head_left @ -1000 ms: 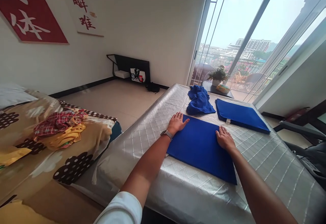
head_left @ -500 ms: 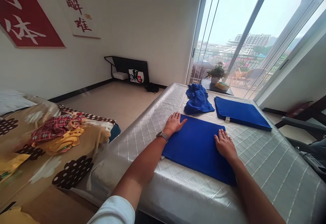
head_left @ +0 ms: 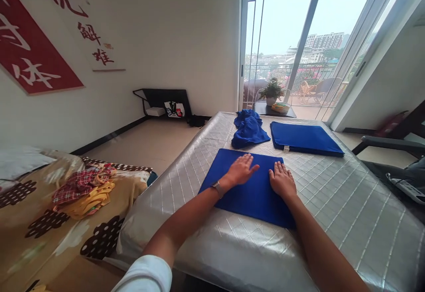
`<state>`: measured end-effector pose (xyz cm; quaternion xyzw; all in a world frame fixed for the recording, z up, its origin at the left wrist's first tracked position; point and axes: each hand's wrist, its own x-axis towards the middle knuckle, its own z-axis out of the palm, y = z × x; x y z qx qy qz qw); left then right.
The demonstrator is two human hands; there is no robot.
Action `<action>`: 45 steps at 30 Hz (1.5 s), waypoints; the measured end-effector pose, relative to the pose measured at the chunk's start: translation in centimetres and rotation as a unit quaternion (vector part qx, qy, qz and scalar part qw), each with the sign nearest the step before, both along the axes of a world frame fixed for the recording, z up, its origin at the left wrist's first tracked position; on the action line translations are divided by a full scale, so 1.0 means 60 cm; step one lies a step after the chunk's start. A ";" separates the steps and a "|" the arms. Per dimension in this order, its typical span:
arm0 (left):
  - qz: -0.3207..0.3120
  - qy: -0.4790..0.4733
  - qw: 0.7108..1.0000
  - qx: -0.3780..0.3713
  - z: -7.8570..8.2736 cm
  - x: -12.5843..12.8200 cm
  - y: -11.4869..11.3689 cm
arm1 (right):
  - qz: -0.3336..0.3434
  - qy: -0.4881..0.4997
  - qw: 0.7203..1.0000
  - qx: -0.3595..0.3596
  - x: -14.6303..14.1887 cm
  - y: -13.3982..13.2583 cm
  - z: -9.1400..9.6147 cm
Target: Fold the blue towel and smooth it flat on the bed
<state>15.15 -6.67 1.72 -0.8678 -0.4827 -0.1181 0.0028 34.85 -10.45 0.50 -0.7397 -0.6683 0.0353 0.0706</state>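
A flat, folded blue cloth [head_left: 252, 201] lies on the silver quilted mattress [head_left: 186, 194] in front of me. On its upper middle rests my left hand [head_left: 241, 169], palm down with the fingers stretched and the thumb apart. My right hand [head_left: 283, 180] presses flat along the cloth's right edge, fingers extended. Behind it lies a crumpled blue cloth [head_left: 249, 130]. To the right of that, a neat stack of folded blue cloths [head_left: 307, 138] shows a white tag at its near corner.
At the left, a low bed [head_left: 66, 247] with a patterned cover holds a heap of red plaid and yellow clothes [head_left: 86, 190]. A small table with a potted plant [head_left: 271, 91] stands by the glass door. A black chair armrest [head_left: 392, 143] juts in at the right.
My left hand has slid right from the cloth's left edge to its middle. The right hand stays at the right edge. The camera view has tilted up and turned slightly right.
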 end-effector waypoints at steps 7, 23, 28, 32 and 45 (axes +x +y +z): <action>-0.055 -0.010 0.996 -0.067 -0.022 0.133 -0.019 | 0.015 -0.017 1.000 0.010 0.007 -0.003 -0.006; 0.184 0.009 0.978 -0.094 -0.027 -0.177 0.033 | -0.003 -0.007 1.000 -0.003 0.001 0.001 0.003; 0.187 -0.017 0.977 -0.096 -0.038 -0.180 0.034 | 0.002 -0.026 1.000 -0.006 0.002 0.001 0.000; 0.182 -0.035 0.979 -0.087 -0.038 -0.176 0.034 | 0.019 -0.076 0.997 0.004 0.008 0.003 0.007; 0.171 -0.022 0.980 -0.104 -0.036 -0.180 0.034 | 0.011 -0.023 1.000 -0.012 0.006 0.066 0.001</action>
